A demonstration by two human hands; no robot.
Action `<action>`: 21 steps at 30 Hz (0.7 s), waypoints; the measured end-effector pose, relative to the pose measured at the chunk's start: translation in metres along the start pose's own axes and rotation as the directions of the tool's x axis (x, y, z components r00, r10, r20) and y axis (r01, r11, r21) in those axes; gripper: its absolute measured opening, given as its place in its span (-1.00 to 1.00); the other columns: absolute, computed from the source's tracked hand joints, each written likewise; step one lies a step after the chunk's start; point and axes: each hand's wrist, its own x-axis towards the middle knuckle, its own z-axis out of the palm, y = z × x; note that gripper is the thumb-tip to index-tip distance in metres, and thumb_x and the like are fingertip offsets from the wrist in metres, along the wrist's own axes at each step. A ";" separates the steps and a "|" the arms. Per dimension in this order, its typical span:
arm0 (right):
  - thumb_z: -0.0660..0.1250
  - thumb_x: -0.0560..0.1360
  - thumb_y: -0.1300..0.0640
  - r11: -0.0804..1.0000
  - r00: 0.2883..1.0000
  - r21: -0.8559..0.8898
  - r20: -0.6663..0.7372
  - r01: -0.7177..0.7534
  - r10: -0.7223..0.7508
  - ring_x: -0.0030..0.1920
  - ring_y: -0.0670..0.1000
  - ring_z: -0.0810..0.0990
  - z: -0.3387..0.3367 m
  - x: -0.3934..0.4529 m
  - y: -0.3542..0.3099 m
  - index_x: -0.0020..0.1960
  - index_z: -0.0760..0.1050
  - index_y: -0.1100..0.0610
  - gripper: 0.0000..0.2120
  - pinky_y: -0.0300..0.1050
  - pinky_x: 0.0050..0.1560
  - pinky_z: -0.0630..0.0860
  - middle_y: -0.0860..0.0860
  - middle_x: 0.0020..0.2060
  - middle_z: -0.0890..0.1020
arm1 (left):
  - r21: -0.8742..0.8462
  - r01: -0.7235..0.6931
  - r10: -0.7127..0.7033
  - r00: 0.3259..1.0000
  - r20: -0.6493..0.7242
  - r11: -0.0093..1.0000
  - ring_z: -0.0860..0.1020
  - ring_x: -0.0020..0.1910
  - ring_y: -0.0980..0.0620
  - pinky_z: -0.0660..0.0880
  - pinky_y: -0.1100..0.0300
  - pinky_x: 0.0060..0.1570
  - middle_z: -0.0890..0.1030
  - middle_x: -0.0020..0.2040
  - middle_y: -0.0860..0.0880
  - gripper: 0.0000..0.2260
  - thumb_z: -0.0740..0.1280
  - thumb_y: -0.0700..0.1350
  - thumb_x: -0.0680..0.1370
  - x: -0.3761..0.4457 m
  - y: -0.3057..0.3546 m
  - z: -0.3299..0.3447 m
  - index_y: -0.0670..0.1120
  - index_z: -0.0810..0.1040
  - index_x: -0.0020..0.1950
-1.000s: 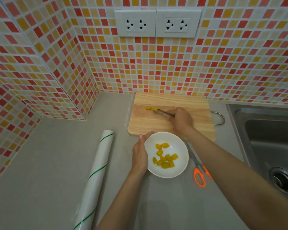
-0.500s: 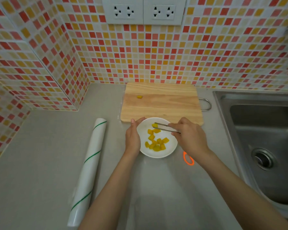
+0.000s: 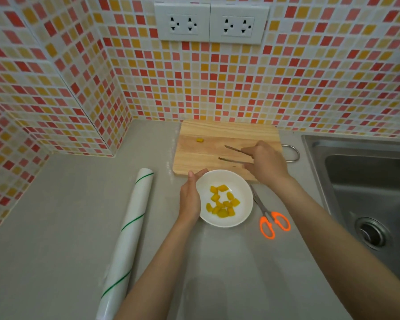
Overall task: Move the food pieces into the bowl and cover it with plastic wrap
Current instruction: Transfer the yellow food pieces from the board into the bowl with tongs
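A white bowl (image 3: 240,181) sits on the grey counter just in front of the wooden cutting board (image 3: 226,132). Several yellow food pieces (image 3: 222,202) lie inside it. One yellow piece (image 3: 199,140) rests alone on the board's far left. My left hand (image 3: 191,197) cups the bowl's left rim. My right hand (image 3: 264,161) hovers over the board's right half, holding metal tongs (image 3: 233,154) whose tips are spread apart and empty, pointing left toward the lone piece. A roll of plastic wrap (image 3: 127,241) lies on the counter to the left.
Orange-handled scissors (image 3: 271,220) lie right of the bowl. A steel sink (image 3: 367,188) fills the right side. Tiled walls close off the back and the left corner, with two sockets (image 3: 211,24) above the board.
My right hand has lifted the tongs out of the bowl and moved them back over the board, after dropping a piece in. The tongs are now empty and spread. My left hand stays on the bowl.
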 end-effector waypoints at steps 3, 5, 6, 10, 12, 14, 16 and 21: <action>0.40 0.45 0.07 0.994 0.998 0.106 0.047 -0.038 0.033 0.21 0.20 0.50 0.012 0.031 -0.014 0.31 0.47 0.04 -0.57 0.03 0.08 0.47 0.12 0.22 0.51 | -0.013 0.006 -0.006 1.000 -0.008 1.000 0.62 0.01 -0.01 0.53 0.16 0.01 0.67 0.00 -0.04 -0.57 -0.05 0.07 0.65 0.000 0.000 0.001 0.10 0.63 -0.01; 0.41 0.44 0.09 0.986 0.997 0.159 0.067 -0.045 0.034 0.20 0.20 0.51 0.020 0.048 -0.026 0.26 0.52 0.05 -0.61 0.03 0.10 0.49 0.12 0.21 0.54 | -0.028 0.012 -0.012 1.000 -0.012 1.000 0.61 0.03 -0.02 0.52 0.15 0.06 0.67 0.03 -0.05 -0.57 -0.05 0.06 0.65 0.001 0.000 0.001 0.10 0.63 -0.02; 0.42 0.43 0.09 0.983 0.997 0.177 0.075 -0.047 0.034 0.20 0.19 0.52 0.024 0.055 -0.032 0.25 0.53 0.05 -0.62 0.02 0.08 0.48 0.12 0.20 0.56 | -0.032 0.015 -0.015 1.000 -0.011 0.999 0.61 0.04 -0.02 0.52 0.14 0.07 0.67 0.05 -0.07 -0.58 -0.04 0.06 0.65 0.001 0.000 0.002 0.09 0.63 -0.01; 0.36 0.46 0.12 0.982 0.994 0.176 0.097 -0.074 0.058 0.15 0.17 0.56 0.038 0.078 -0.051 0.24 0.54 0.04 -0.66 -0.02 0.05 0.49 0.11 0.15 0.61 | -0.054 0.010 -0.010 1.000 -0.009 0.999 0.61 0.07 0.01 0.51 0.20 0.07 0.66 0.08 -0.07 -0.59 -0.03 0.04 0.65 0.001 -0.002 0.002 0.06 0.63 0.02; 0.30 0.49 0.14 0.986 0.993 0.147 0.090 -0.083 0.070 0.11 0.17 0.57 0.044 0.086 -0.053 0.22 0.55 0.02 -0.69 -0.02 0.03 0.50 0.11 0.11 0.63 | -0.041 -0.006 0.006 1.000 -0.009 0.999 0.60 0.11 0.00 0.49 0.16 0.13 0.66 0.10 -0.07 -0.59 -0.03 0.04 0.65 0.001 -0.003 0.001 0.04 0.63 0.04; 0.26 0.50 0.15 0.990 0.995 0.120 0.069 -0.081 0.073 0.08 0.17 0.59 0.048 0.091 -0.054 0.19 0.58 -0.01 -0.71 -0.02 -0.02 0.50 0.10 0.07 0.65 | -0.040 -0.007 0.006 1.000 -0.008 0.999 0.60 0.12 0.02 0.49 0.18 0.14 0.66 0.11 -0.06 -0.59 -0.03 0.04 0.65 0.001 -0.003 0.001 0.04 0.63 0.05; 0.23 0.52 0.14 0.992 0.997 0.100 0.036 -0.072 0.069 0.06 0.17 0.59 0.051 0.092 -0.054 0.16 0.60 -0.02 -0.72 -0.02 -0.05 0.50 0.09 0.04 0.65 | -0.039 -0.004 0.004 1.000 -0.011 0.999 0.59 0.13 0.04 0.48 0.19 0.15 0.66 0.11 -0.03 -0.60 -0.03 0.03 0.65 0.001 -0.004 0.001 0.07 0.63 0.04; 0.26 0.52 0.16 0.988 0.999 0.143 0.017 -0.054 0.052 0.08 0.16 0.58 0.050 0.083 -0.047 0.16 0.60 -0.02 -0.73 -0.04 -0.01 0.49 0.08 0.06 0.67 | -0.022 -0.011 0.010 1.000 -0.022 1.000 0.60 0.11 0.01 0.49 0.14 0.16 0.66 0.11 -0.05 -0.59 -0.03 0.04 0.65 0.002 -0.005 0.000 0.07 0.63 0.04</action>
